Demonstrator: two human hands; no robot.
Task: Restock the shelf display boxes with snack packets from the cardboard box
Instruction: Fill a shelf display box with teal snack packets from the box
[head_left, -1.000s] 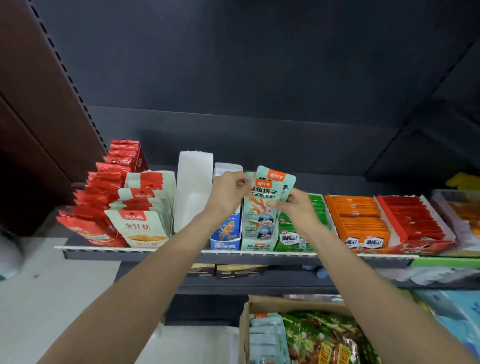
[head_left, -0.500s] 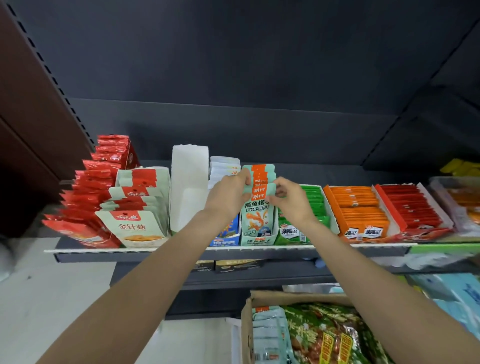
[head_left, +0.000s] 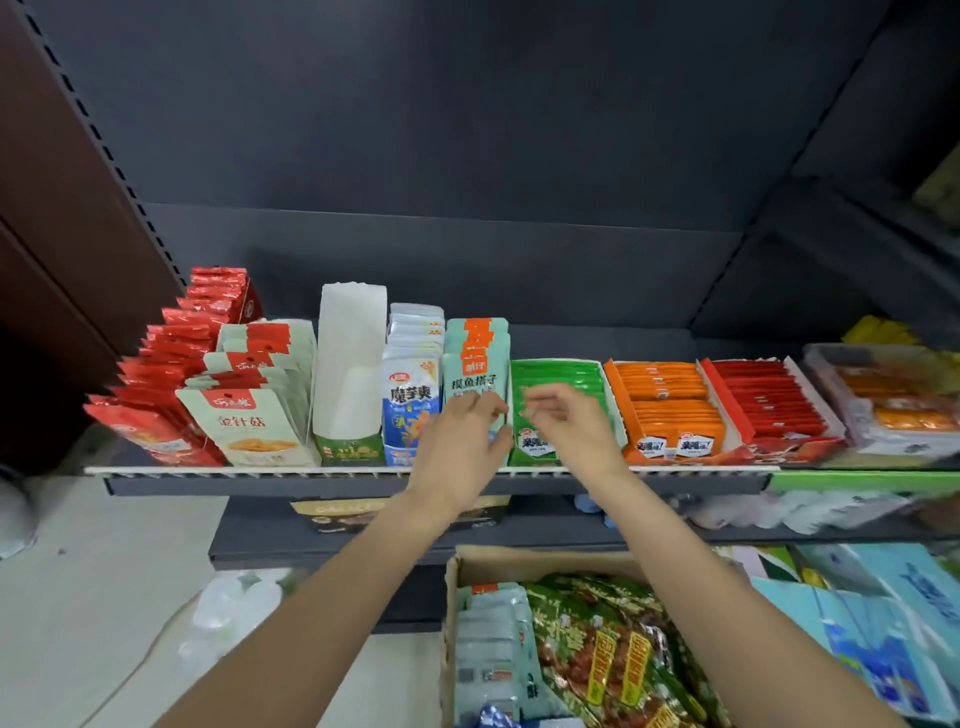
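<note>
While both the left hand (head_left: 462, 441) and right hand (head_left: 563, 426) hover loose-fingered and empty, a careless brush could topple the upright mint-green foil snack packets (head_left: 475, 364).

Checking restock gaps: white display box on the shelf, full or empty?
Looks empty. The white box shows only its bare inner walls, while the blue packets beside it stand stacked high. Its very bottom is hidden by its green front.

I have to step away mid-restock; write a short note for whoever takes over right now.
Left hand: empty, fingers loose against the front of the mint-green packets with orange tabs in their display box.
Right hand: empty, in front of the green packet box.
Done: the mint-green row stands full.
Left: the brown cardboard box below holds more pale packets; the white display box looks empty.
</note>
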